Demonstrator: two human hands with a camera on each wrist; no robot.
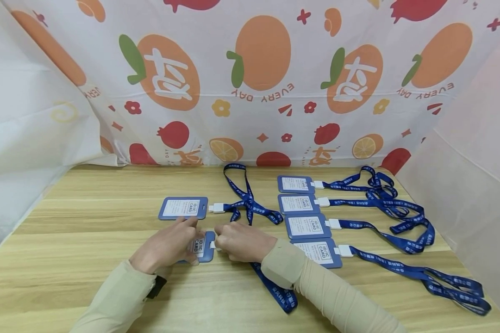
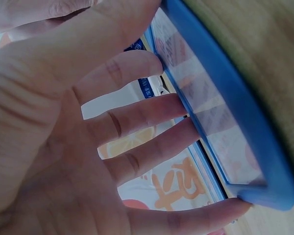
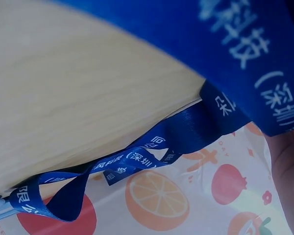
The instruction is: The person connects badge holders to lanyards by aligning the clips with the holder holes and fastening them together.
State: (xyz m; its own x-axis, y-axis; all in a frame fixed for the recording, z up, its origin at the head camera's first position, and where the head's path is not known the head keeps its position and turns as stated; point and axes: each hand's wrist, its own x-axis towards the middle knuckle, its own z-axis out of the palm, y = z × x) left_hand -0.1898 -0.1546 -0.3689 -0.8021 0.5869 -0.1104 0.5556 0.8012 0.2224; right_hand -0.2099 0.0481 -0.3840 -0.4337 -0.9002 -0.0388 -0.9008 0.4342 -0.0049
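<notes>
My left hand [image 1: 168,245] holds a blue ID card holder [image 1: 208,246] by its long edges, low over the wooden table. In the left wrist view the fingertips [image 2: 174,103] touch one edge of its frame [image 2: 250,112]. Just right of it, my right hand [image 1: 243,243] pinches the white clip end of a blue lanyard [image 1: 275,289] at the holder's slotted end; the fingers hide most of the clip. The lanyard strap runs beneath the right wrist and fills much of the right wrist view. Beyond the left hand lies another card holder [image 1: 183,208], its white clip [image 1: 217,208] beside its slot.
Several card holders with lanyards lie in a column at the right, among them the farthest holder [image 1: 295,184] and the nearest one [image 1: 322,253], partly behind the right sleeve. Their straps [image 1: 408,270] stretch rightward. A fruit-print cloth [image 1: 262,120] hangs behind the table [image 1: 87,208].
</notes>
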